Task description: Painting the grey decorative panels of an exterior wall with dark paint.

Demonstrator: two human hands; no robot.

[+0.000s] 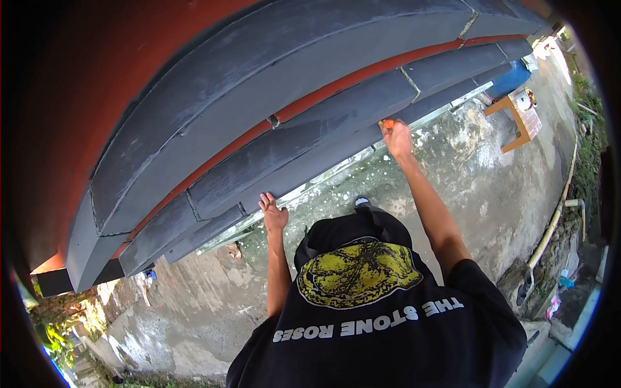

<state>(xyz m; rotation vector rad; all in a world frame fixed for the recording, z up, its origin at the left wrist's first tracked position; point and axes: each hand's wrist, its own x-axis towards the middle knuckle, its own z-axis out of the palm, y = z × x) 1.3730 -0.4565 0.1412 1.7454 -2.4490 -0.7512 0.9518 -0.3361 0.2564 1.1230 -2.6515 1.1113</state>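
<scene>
grips a small orange thing [387, 124] in the right hand [399, 138], with fingers clamped tightly around it, and holds it up to the lowest dark grey ledge [317, 161], just beyond the fingertips. looks like the handle of a small tool, though too much is hidden behind the fingers to be sure. lays the left hand [274, 215] at the lower edge of the same ledge, well to the left of the right hand, with fingers straight and slightly apart. shows, beyond both hands, broader grey tiers [278, 74] with pale joints and a thin red band [369, 74] running between them. reaches, farther up and left of the left hand, a red wall [71, 84]. stands on stained concrete [472, 187], nearer than both hands, in a black shirt [388, 349] with a yellow print across the front. includes, to the right of the right hand and well apart from it, a small brown table [532, 121], with a blue barrel [511, 81] just behind. ends, farthest right of that hand, in a pale pipe [552, 233] along the edge of the concrete, near green plants [585, 103].
</scene>
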